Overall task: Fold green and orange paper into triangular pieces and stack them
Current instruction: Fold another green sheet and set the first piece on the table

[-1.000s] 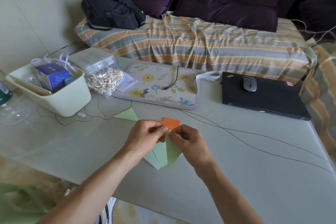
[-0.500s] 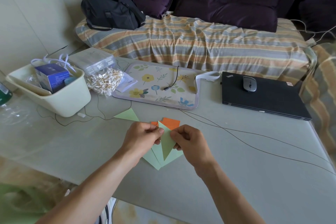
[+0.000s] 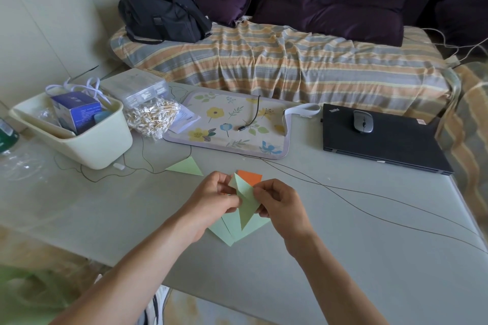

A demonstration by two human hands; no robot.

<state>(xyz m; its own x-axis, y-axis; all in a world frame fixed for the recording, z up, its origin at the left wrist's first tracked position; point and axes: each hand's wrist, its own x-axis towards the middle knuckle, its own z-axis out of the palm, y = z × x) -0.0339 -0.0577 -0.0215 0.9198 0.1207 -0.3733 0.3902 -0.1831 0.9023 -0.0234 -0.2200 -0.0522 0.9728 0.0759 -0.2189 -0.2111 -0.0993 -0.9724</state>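
A cream plastic tub (image 3: 87, 148) stands at the table's left, holding a blue carton (image 3: 76, 111), a small teal item and some clear wrapping; white cord loops over its far rim. Just beside it lie a clear lidded box (image 3: 134, 87) and a bag of cotton swabs (image 3: 153, 119).

Near the table's front edge the left hand (image 3: 211, 198) and right hand (image 3: 280, 203) both pinch a folded green piece (image 3: 245, 203), fingers curled on its edges, lifting it slightly above the table (image 3: 343, 258). Beneath it lie more green paper sheets (image 3: 227, 232), partly hidden by the hands, so how many there are is unclear. An orange paper (image 3: 250, 177) shows just behind the held piece, mostly covered by it. A finished green triangle (image 3: 187, 166) lies apart, to the left.

Farther back sit a floral mat (image 3: 229, 124) with a short black cable on it, and a closed black laptop (image 3: 383, 137) carrying a grey mouse (image 3: 363, 121). Thin wires trail across the tabletop. A green object at the far left is cut off by the frame.
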